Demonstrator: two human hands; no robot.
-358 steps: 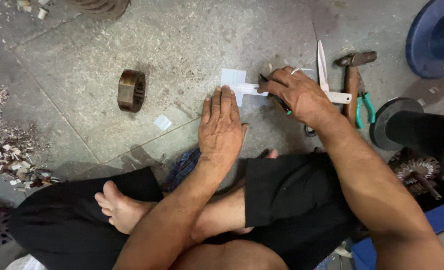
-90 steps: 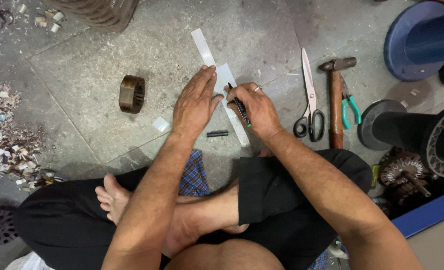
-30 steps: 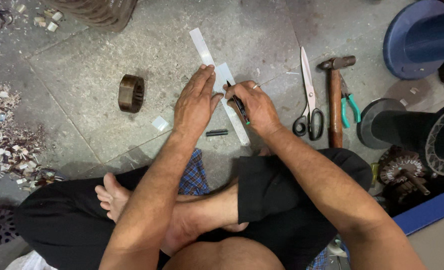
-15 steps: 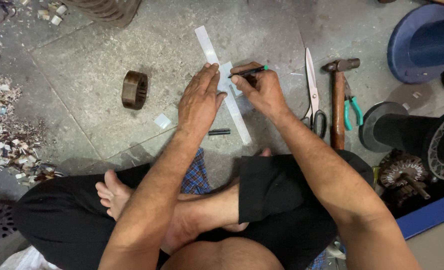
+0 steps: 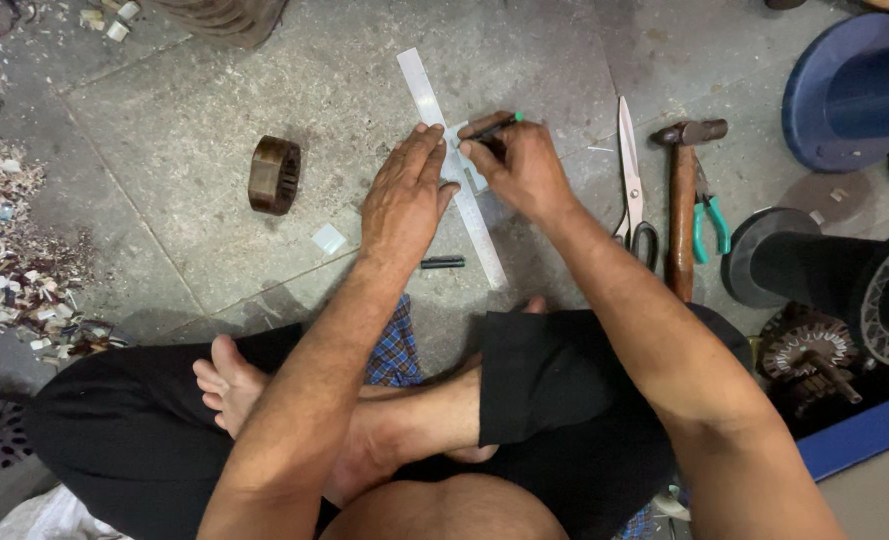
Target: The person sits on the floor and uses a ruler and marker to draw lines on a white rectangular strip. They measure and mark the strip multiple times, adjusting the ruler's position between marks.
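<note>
Steel ruler (image 5: 451,165) lies on the floor, left of the scissors (image 5: 632,175). Left hand (image 5: 402,195) presses flat on it; right hand (image 5: 519,165) pinches a pen (image 5: 492,126) at its edge. Keep pressure steady so the line stays true.

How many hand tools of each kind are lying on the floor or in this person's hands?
Rulers: 1, steel ruler under the left hand
Pens: 1, pen in the right hand
Scissors: 1, scissors
Hammers: 1, hammer
Pliers: 1, green-handled pliers
Total: 5
</note>
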